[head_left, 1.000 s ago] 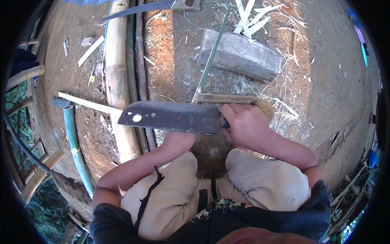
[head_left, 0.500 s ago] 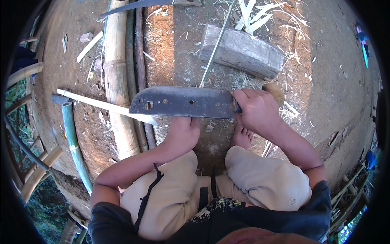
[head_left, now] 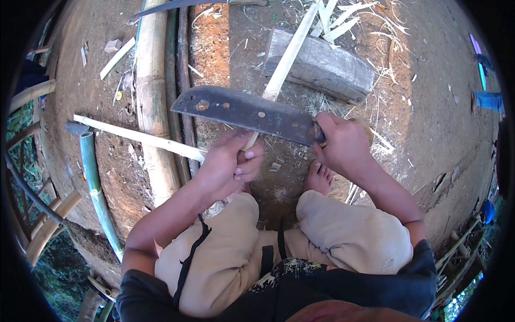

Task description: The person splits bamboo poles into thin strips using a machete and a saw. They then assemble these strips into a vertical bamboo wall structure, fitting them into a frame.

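Note:
My right hand (head_left: 343, 146) grips the handle of a broad dark cleaver (head_left: 247, 111), its blade stretching left, level above the ground. My left hand (head_left: 229, 165) is closed on the near end of a pale split bamboo strip (head_left: 287, 56), which runs up and away across a wooden block (head_left: 322, 68). The blade crosses over the strip just beyond my left fingers. I squat, with tan trousers and a bare foot (head_left: 319, 178) below the hands.
A thick bamboo pole (head_left: 151, 96) lies along the left, crossed by a thin pale strip (head_left: 134, 136). A green bamboo tube (head_left: 95, 188) lies at the earth ledge's left edge. Pale shavings (head_left: 348, 24) are scattered behind the block. Bamboo railings stand lower right.
The cleaver has risen and swung toward the wooden block. My left hand has come up from near my knee and now holds the bamboo strip under the blade.

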